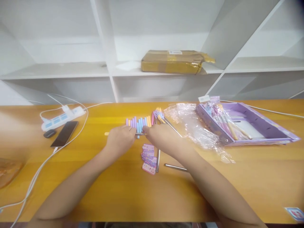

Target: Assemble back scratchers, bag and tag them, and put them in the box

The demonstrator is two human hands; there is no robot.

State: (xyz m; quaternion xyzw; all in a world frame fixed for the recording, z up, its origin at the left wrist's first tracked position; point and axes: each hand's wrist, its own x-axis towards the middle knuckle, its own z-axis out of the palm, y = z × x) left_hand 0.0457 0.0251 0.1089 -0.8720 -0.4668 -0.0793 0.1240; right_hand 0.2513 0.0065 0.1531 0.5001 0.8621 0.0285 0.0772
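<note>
My left hand (123, 136) is closed around a thin metal rod (140, 134) with a yellow handle end poking out to its left. At the rod's other end, my right hand (156, 134) pinches the tip; its fingers are partly hidden. Just behind both hands lies a row of pastel sticks (135, 122) in purple, blue and yellow. Beyond the right hand is a bunch of small hand-shaped heads (159, 114) in purple and yellow on metal rods. Below the hands are a fanned pile of purple and pink cards (148, 158) and loose metal tubes (175, 167).
A purple open box (268, 122) with bagged colourful sticks stands at the right, beside crumpled clear plastic (199, 126). At the left are a white power strip (64, 118), a dark phone (64, 134) and cables. A taped cardboard parcel (173, 61) sits on the shelf.
</note>
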